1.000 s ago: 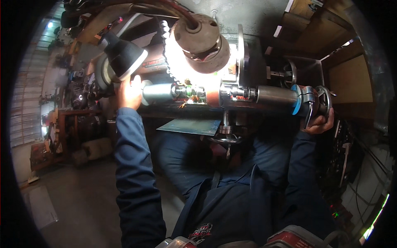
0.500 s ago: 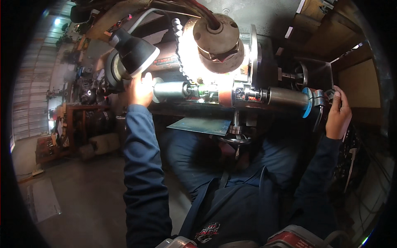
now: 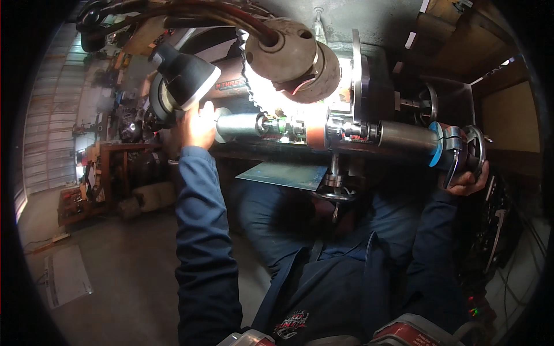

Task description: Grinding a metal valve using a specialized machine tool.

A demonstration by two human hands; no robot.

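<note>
My left hand (image 3: 196, 130) is curled at the left end of a bench machine, under a black lamp (image 3: 187, 78) and beside a steel cylinder (image 3: 239, 130); what its fingers hold is hidden. My right hand (image 3: 467, 183) grips the rim of a chrome handwheel (image 3: 478, 141) at the right end, beside a blue ring (image 3: 435, 144) with a clamp lever and a long steel sleeve (image 3: 407, 135). Between the cylinders, small shafts and fittings (image 3: 294, 130) sit in bright glare, next to a reddish band (image 3: 317, 134), beneath a beige round housing (image 3: 265, 57) with cables.
A flat metal plate (image 3: 280, 176) juts out below the machine, beside a second handwheel (image 3: 334, 196) over my knees. A cluttered wooden bench (image 3: 115, 147) stands at left, with a pale board (image 3: 66, 277) on the floor. Cables (image 3: 513, 242) hang at lower right.
My right hand went up to the top of the handwheel and has come back down to its lower rim. Small sparks seen in the middle earlier are gone.
</note>
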